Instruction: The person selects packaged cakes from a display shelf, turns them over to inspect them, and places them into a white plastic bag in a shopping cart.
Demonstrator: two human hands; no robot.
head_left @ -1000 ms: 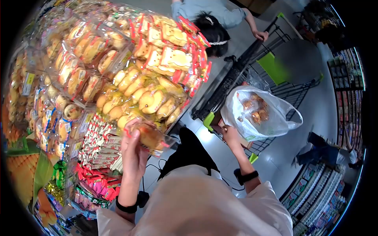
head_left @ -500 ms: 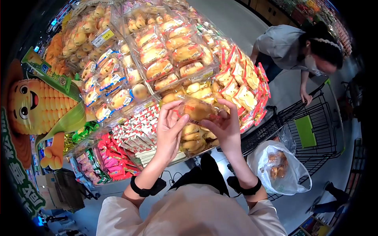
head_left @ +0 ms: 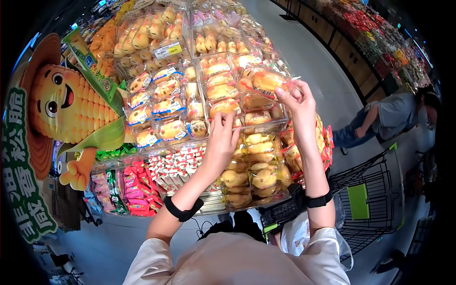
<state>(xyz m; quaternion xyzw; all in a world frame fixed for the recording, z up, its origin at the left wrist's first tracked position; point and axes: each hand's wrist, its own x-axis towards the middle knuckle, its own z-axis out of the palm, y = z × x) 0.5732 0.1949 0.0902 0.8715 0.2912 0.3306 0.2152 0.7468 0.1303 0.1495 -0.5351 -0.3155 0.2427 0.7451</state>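
My right hand (head_left: 299, 97) pinches the right end of a wrapped bread roll (head_left: 268, 81), golden brown in clear film with red print, held above the bin of similar rolls. Lower and to the left, my left hand (head_left: 222, 140) reaches over the bin's front edge. Its fingers curl against another wrapped bread roll (head_left: 224, 107) in the nearest row; how firmly they grip is hard to see. Below the bin sit bags of rounded yellow buns (head_left: 263, 178). Left of the rolls lie blue-labelled packs of dotted buns (head_left: 167, 105).
A corn-mascot sign (head_left: 71, 104) stands at the left. Red-and-white packets (head_left: 175, 166) and pink packets (head_left: 138, 183) fill lower bins. A black shopping cart (head_left: 375, 190) with a white plastic bag (head_left: 293, 235) is at the right, near another person (head_left: 399, 114).
My hands have separated: the right has moved up and right with a wrapped roll, the left has come down to the bin. The view has shifted; a person at the right now appears farther right.
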